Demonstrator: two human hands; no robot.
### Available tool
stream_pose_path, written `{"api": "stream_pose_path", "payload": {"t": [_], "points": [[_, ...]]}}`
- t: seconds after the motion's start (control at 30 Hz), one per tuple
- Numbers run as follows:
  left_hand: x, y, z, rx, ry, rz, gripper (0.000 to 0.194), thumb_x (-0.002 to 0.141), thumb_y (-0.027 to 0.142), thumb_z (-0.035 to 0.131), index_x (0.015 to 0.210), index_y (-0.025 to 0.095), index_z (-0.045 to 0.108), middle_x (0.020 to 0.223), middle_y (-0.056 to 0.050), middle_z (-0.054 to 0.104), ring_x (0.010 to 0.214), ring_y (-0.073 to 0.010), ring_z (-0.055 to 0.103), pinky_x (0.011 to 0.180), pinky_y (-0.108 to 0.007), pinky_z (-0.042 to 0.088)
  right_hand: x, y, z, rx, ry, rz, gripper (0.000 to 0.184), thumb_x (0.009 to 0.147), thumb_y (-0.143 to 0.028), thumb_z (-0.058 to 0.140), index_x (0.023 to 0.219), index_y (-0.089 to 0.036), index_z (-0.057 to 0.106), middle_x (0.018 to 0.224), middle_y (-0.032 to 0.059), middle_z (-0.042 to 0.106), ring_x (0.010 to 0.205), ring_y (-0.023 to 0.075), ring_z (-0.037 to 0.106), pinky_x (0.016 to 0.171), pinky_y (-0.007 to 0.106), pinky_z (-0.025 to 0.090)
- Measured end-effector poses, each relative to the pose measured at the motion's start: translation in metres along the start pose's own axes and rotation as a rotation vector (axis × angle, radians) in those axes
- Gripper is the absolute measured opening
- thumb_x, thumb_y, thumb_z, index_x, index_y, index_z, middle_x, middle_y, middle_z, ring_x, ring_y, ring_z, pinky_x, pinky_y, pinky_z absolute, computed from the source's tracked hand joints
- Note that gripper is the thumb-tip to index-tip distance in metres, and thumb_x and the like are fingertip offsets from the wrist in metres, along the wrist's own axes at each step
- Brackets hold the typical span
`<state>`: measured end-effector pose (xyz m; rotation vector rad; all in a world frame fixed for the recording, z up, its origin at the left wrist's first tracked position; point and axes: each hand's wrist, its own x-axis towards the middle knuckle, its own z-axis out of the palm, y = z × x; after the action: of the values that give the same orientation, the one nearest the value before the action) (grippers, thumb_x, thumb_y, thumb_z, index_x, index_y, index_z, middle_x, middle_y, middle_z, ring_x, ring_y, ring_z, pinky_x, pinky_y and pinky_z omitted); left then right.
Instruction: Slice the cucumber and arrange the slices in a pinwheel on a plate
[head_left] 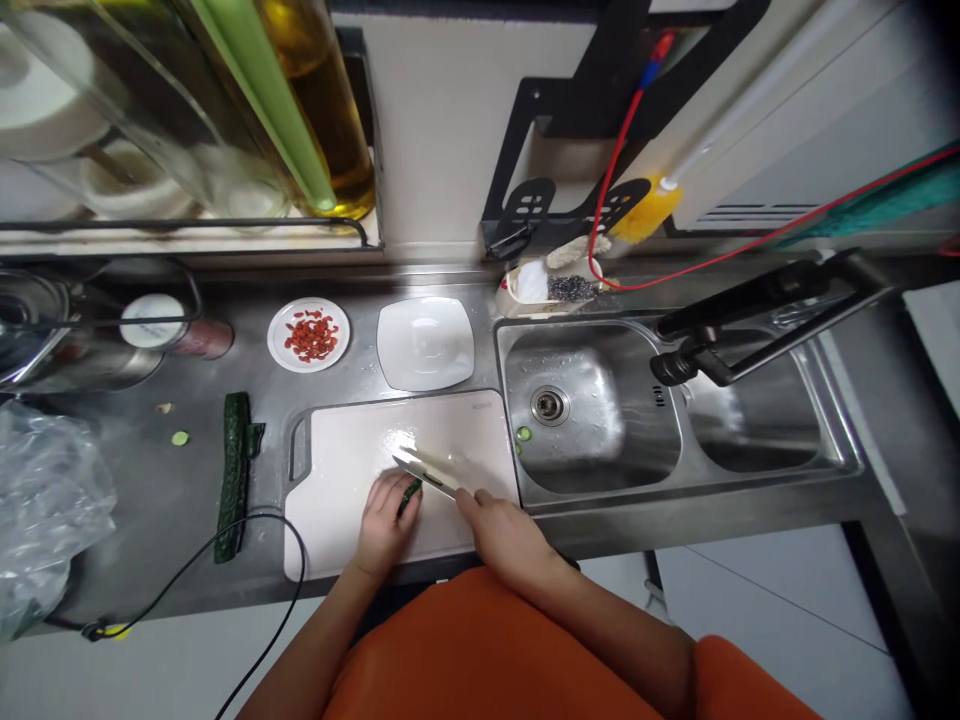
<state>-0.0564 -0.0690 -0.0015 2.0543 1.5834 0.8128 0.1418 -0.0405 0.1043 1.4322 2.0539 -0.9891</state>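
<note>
My left hand (386,515) is closed around a short piece of cucumber (409,495), pressing it onto the white cutting board (341,450). In my right hand (506,535) is the handle of a kitchen knife (427,473). Its blade slants up and left, at the end of the cucumber piece. Whether the edge has entered the cucumber I cannot tell. Most of the piece is hidden under my left fingers. Left of the board, a longer length of dark green cucumber (233,470) lies on the steel counter, with a small chunk (256,439) beside it.
Behind the board stand a white square plate (426,343) and a round plate (277,352) of red pieces. A double sink (600,480) with a black faucet (720,310) is on the right. A plastic bag (52,510) and a looping black cable (300,545) are on the left.
</note>
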Motion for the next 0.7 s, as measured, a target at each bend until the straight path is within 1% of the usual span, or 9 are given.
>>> {"api": "stream_pose_path", "payload": {"t": [0.17,0.37,0.7], "points": [[-0.001,0.0,0.0007,0.03,0.034,0.027,0.016,0.083,0.016,0.055,0.099,0.017,0.057,0.095,-0.008,0.063,0.096,-0.0199,0.057,0.093,-0.04,0.046,-0.0113,0.0007,-0.0011,-0.028,-0.04,0.009,0.038,0.084,-0.006,0.032,0.117,-0.022,0.044,0.097,0.0086,0.06,0.078,0.0203,0.063,0.063,0.027,0.042],[-0.0005,0.0013,0.0002,0.06,0.036,0.031,0.016,0.083,0.017,0.055,0.098,0.015,0.057,0.096,-0.009,0.062,0.096,-0.0202,0.057,0.092,-0.04,0.047,-0.0109,0.0002,-0.0004,-0.034,-0.042,0.003,0.038,0.084,-0.007,0.032,0.118,-0.021,0.043,0.096,0.0086,0.059,0.079,0.0215,0.063,0.063,0.027,0.043],[-0.0006,0.0005,0.0015,0.036,0.047,0.032,0.016,0.083,0.016,0.055,0.099,0.017,0.057,0.094,-0.008,0.063,0.094,-0.0191,0.058,0.091,-0.039,0.047,-0.0091,0.0009,-0.001,-0.008,-0.068,0.002,0.038,0.085,-0.007,0.031,0.117,-0.022,0.044,0.097,0.0094,0.06,0.08,0.0213,0.063,0.066,0.029,0.044]]}}
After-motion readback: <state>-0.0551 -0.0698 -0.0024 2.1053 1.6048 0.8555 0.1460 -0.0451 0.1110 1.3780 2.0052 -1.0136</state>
